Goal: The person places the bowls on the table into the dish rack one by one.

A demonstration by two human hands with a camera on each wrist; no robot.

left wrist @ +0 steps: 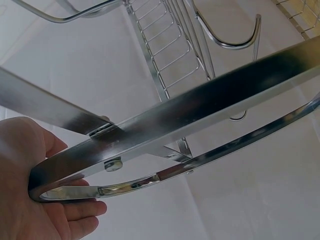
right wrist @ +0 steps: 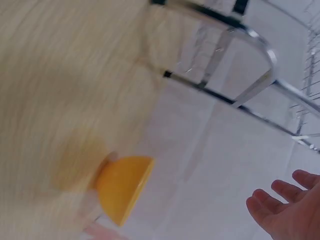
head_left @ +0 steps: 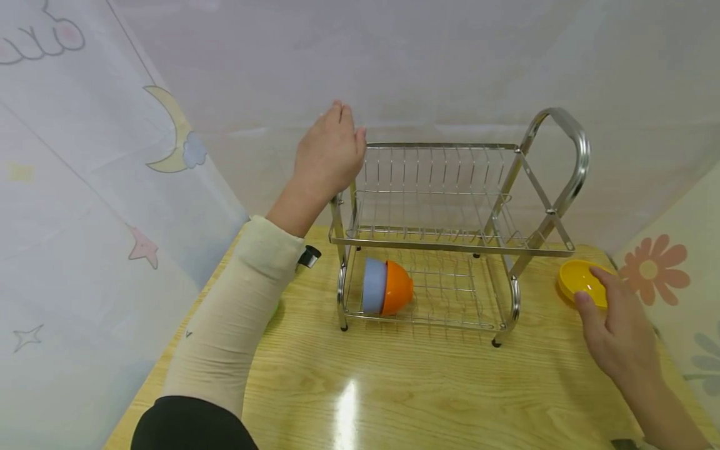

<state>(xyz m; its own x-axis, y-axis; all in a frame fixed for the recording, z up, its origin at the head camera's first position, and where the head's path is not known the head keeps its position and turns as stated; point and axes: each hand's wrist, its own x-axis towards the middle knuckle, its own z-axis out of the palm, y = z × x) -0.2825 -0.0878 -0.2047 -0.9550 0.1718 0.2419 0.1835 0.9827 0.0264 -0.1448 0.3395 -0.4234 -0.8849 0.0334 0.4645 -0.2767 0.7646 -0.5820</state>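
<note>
Left hand (head_left: 329,153) curled round rack (head_left: 450,247)

The table (head_left: 439,390) has a light wood-grain top, with a white streak of glare (head_left: 345,412) across its near part. Behind the table hangs a plain pale sheet (head_left: 427,69). Left of the table, a printed sheet (head_left: 84,281) shows a yellow crescent moon (head_left: 182,128), a blue cloud (head_left: 194,150) touching it, and 3 stars: 1 pink star (head_left: 144,248), 1 faint yellow star (head_left: 20,172) and 1 outlined star (head_left: 28,336) with 4 points. Right of the table, a cream sheet (head_left: 697,219) carries an orange-red flower (head_left: 649,270).
</note>
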